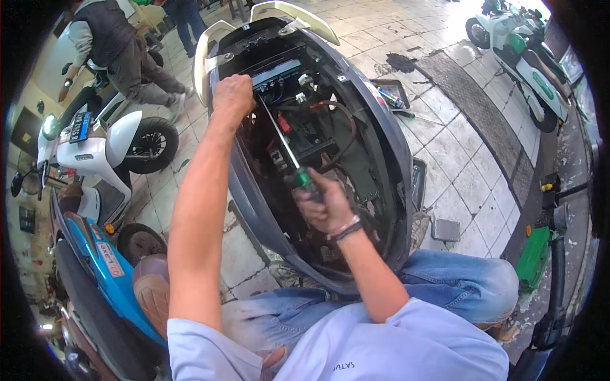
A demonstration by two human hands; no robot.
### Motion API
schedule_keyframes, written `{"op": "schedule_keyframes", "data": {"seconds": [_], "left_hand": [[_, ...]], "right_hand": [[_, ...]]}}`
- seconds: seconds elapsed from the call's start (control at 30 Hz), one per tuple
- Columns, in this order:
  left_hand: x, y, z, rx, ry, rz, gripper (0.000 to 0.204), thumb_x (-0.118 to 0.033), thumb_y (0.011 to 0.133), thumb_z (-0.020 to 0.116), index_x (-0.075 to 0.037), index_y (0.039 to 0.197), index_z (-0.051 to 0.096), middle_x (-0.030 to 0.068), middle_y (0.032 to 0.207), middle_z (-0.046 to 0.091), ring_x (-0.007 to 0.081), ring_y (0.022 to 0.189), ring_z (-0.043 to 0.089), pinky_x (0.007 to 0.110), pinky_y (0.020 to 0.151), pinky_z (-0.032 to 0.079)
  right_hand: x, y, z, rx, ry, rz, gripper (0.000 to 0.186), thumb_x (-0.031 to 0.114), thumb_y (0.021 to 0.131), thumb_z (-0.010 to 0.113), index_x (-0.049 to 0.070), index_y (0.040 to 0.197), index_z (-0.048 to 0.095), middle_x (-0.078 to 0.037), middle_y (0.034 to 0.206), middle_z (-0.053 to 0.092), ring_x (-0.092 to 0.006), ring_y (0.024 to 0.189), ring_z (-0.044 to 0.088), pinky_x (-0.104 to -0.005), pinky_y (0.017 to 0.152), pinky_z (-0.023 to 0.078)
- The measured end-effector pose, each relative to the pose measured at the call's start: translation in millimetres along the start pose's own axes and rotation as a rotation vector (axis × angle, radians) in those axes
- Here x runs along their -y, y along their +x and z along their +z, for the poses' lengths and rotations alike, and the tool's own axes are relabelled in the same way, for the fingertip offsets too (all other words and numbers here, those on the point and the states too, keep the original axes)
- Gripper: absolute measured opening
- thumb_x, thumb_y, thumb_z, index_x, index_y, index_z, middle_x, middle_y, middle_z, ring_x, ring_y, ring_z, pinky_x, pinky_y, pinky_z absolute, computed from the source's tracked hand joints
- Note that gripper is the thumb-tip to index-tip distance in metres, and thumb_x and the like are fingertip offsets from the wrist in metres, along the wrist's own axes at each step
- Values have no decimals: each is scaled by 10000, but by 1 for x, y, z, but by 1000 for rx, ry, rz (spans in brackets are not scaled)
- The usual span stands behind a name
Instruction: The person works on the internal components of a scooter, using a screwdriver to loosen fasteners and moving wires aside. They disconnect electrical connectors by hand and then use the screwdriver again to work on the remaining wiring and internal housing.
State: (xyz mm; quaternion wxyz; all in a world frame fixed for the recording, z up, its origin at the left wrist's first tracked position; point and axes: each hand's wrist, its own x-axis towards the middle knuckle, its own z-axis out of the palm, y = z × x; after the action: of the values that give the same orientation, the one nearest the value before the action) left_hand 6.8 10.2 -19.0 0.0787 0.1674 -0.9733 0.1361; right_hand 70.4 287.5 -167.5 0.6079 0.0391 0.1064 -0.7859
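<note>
In front of me stands an opened scooter body (pixel 246 193), its dark side panels around a deep bay of wiring. My right hand (pixel 327 204), slightly blurred, is wrapped round the green and black handle of a long screwdriver (pixel 279 134). The shaft slants up and left into the bay, ending close to my left hand (pixel 233 96). That left hand is closed at the bay's upper left edge; whatever its fingers hold is hidden. White connectors (pixel 301 98), a red part (pixel 284 123) and a brownish cable (pixel 343 109) show inside the bay.
Cream grab rails (pixel 305 19) curve at the body's far end. Right of it lie a tray (pixel 389 95), another screwdriver (pixel 419 118) and a grey block (pixel 445 230) on the tiles. White scooters (pixel 95 149) and a blue one (pixel 105 267) stand left. A person (pixel 124 47) walks far left.
</note>
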Motion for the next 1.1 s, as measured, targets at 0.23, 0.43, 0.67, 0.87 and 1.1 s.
{"op": "schedule_keyframes", "data": {"seconds": [0.23, 0.43, 0.67, 0.87, 1.1], "left_hand": [[-38, -39, -21, 45, -184, -100, 344, -370, 876, 754, -49, 1001, 767, 200, 1009, 756, 367, 991, 739, 475, 878, 580], [-98, -87, -22, 322, -348, -209, 1203, -485, 829, 809, -40, 1646, 46, 340, 1607, 289, 465, 1268, 601, 487, 1087, 487], [-104, -79, 63, 148, -1155, -625, 842, -349, 912, 729, 75, 1520, 328, 360, 1516, 427, 482, 1361, 495, 473, 1073, 468], [-117, -82, 67, 66, -1790, -878, 317, -189, 1002, 611, 31, 1230, 591, 126, 1036, 664, 229, 904, 658, 389, 771, 537], [-130, -103, 50, -180, -1959, -910, 285, -115, 1044, 494, 38, 1270, 577, 146, 1133, 683, 230, 936, 686, 376, 818, 573]], "right_hand": [[-19, -1, 6, -353, -625, -418, 323, 363, 1023, 624, 55, 1112, 654, -73, 854, 664, -111, 549, 548, -265, 473, 435], [-39, 17, -4, -768, -1443, -849, 326, 284, 1012, 658, -17, 1117, 728, -132, 1018, 764, -311, 799, 714, -459, 798, 531], [-1, 3, -9, 10, 131, -17, 245, 318, 1048, 582, 78, 1094, 564, -81, 861, 592, -60, 472, 401, -167, 350, 273], [-23, -10, 42, -536, -933, -527, 295, 320, 1011, 639, 34, 1069, 682, -51, 802, 659, -147, 612, 607, -284, 516, 470], [1, 4, -7, 138, 313, 115, 247, 324, 1059, 559, 81, 1057, 609, -61, 864, 614, -49, 499, 431, -161, 340, 300]]}}
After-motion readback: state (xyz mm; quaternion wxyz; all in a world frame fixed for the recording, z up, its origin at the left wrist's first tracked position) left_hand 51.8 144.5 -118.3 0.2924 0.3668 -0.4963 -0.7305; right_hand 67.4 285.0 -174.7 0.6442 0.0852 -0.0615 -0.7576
